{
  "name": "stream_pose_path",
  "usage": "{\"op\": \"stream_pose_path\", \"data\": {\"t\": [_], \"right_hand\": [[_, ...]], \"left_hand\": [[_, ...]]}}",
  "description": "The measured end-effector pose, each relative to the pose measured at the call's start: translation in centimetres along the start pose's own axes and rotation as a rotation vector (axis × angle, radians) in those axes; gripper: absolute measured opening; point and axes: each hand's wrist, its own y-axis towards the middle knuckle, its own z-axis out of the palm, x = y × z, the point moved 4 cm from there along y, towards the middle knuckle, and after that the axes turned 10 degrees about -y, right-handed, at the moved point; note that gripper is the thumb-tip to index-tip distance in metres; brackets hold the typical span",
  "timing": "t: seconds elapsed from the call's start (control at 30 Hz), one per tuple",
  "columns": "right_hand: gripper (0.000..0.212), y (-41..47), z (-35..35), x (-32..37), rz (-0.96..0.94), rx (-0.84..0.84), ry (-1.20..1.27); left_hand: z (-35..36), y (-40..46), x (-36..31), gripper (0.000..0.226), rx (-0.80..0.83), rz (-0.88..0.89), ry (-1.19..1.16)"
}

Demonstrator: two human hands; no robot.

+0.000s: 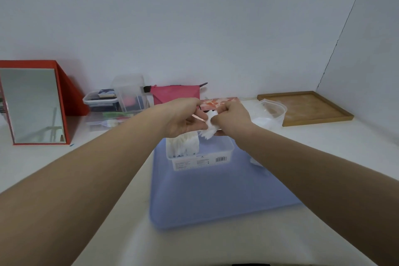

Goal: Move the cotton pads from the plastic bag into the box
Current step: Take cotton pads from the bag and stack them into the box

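**Both hands hold a fanned stack of cotton pads above the box**

At the centre of the frame the left hand (185, 117) and right hand (232, 117) meet, fingers pinched on a small stack of cotton pads (209, 127). The pads are white, thin and square-edged, splayed like a fan, their corners pointing down toward the box; the stack's long axis runs roughly upright, tilted slightly to the left.

Just below sits the clear plastic box (200, 153), open-topped, its long side running left to right, with a white label and barcode on its near wall. Its left part already holds pads standing on edge. The box rests on a blue tray (216, 196).

Right of the hands lies the clear plastic bag (269, 112), mouth open, beside a wooden tray (306, 107).
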Motion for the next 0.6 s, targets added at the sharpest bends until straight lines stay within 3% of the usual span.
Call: {"op": "stream_pose_path", "data": {"t": [0.1, 0.2, 0.27, 0.37, 0.43, 0.6], "right_hand": [[0.018, 0.4, -0.3, 0.2, -0.055, -0.070, -0.199], [0.031, 0.6, 0.1, 0.5, -0.127, -0.045, -0.512], [0.030, 0.6, 0.8, 0.4, -0.180, -0.013, -0.652], [0.023, 0.4, 2.3, 0.1, -0.221, 0.010, -0.780], [0.028, 0.4, 3.4, 0.1, -0.236, 0.016, -0.859], [0.041, 1.4, 5.6, -0.6, -0.204, 0.012, -0.824]], "left_hand": [[-1.7, 1.0, 0.4, 0.032, -0.057, 0.044, 0.190], [-3.8, 1.9, 0.9, 0.023, -0.158, 0.215, 0.636], [-4.3, 2.1, 1.9, 0.039, -0.150, 0.283, 0.892], [-4.3, 2.5, 3.4, 0.078, -0.077, 0.334, 1.048], [-4.0, 2.9, 4.3, 0.093, -0.047, 0.343, 1.127], [-3.7, 3.6, 5.2, 0.087, -0.080, 0.412, 1.388]]}}
